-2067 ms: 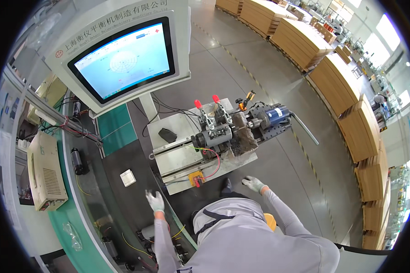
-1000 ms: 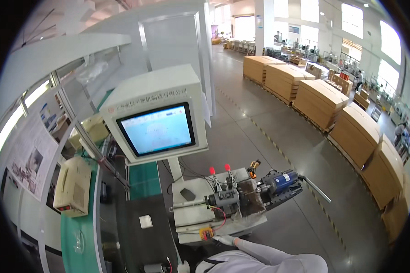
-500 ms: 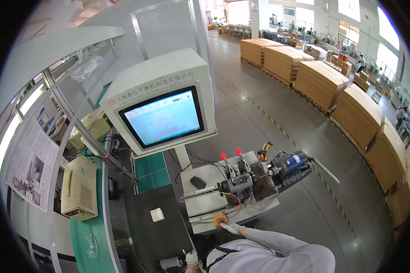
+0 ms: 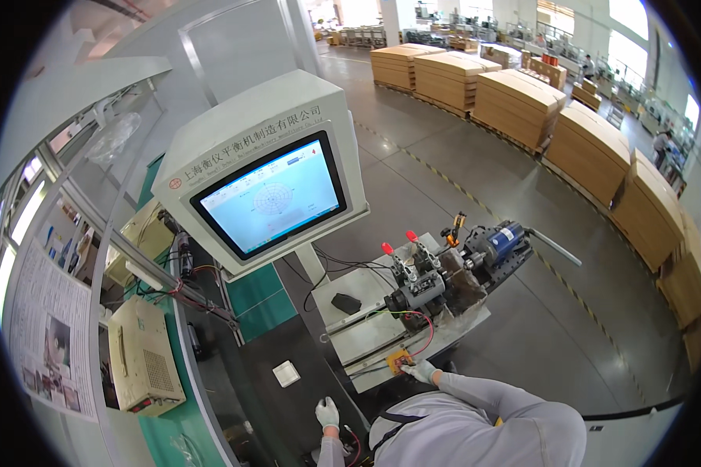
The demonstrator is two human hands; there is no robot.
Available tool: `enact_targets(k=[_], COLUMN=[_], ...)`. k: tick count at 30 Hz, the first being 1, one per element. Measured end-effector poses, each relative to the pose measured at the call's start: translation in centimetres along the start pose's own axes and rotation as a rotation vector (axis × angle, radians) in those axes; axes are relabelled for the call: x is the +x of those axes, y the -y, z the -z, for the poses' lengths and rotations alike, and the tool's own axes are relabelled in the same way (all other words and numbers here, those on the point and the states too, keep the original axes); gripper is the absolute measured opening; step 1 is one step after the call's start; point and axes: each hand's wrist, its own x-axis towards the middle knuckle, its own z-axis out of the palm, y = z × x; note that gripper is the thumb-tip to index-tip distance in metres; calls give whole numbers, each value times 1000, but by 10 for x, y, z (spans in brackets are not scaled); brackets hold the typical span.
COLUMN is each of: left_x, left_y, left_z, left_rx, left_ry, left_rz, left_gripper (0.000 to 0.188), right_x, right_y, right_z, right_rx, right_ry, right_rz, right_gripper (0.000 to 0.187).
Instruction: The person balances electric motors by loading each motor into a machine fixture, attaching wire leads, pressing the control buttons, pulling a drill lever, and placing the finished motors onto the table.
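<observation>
My right hand (image 4: 422,371), in a white glove, has its fingers closed at a small yellow switch box (image 4: 399,360) on the near edge of the machine bench (image 4: 364,268). Wires run from there to a grey cylindrical motor (image 4: 424,290), which sits under two toggle clamps (image 4: 399,257) with red handles. My left hand (image 4: 328,414), gloved too, is over the black mat (image 4: 276,416) left of the bench. Its fingers look slightly apart, and I make out nothing in them. A thin red wire (image 4: 357,445) curves beside my left wrist.
A monitor cabinet (image 4: 249,132) with a lit screen rises behind the bench. On the mat lies a small white square tray (image 4: 286,373); a black block (image 4: 346,303) rests on the bench. A blue motor (image 4: 505,240) is mounted at right. A beige instrument box (image 4: 144,354) stands left.
My left hand has moved forward, away from the grey motor lying at the lower edge. My right hand stays at the yellow switch box. The whole view has shifted and turned slightly.
</observation>
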Motion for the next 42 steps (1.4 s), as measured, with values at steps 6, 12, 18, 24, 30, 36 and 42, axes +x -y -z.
enact_targets(k=[6, 12, 18, 24, 30, 36, 42], left_x=[86, 134, 145, 144, 144, 146, 144], left_y=[18, 20, 24, 25, 28, 6, 26], left_z=[15, 31, 36, 39, 39, 35, 26], left_rx=[250, 379, 451, 455, 427, 383, 378], left_ry=[-146, -13, -1, 56, 34, 75, 40], left_rz=[-266, -245, -278, -215, -222, -186, -196], left_gripper=[51, 57, 60, 63, 64, 66, 66], right_x=[0, -3, 17, 6, 11, 31, 20], right_y=[2, 3, -30, -7, -10, -42, -30], right_z=[-13, -20, -28, -18, -21, -24, -25], right_rx=[67, 80, 139, 179, 203, 156, 110], right_ry=[-108, -140, -232, -108, -179, -127, -208], right_rz=[-75, -118, -22, -61, 74, -96, -24], right_gripper=[58, 58, 52, 54, 49, 53, 67])
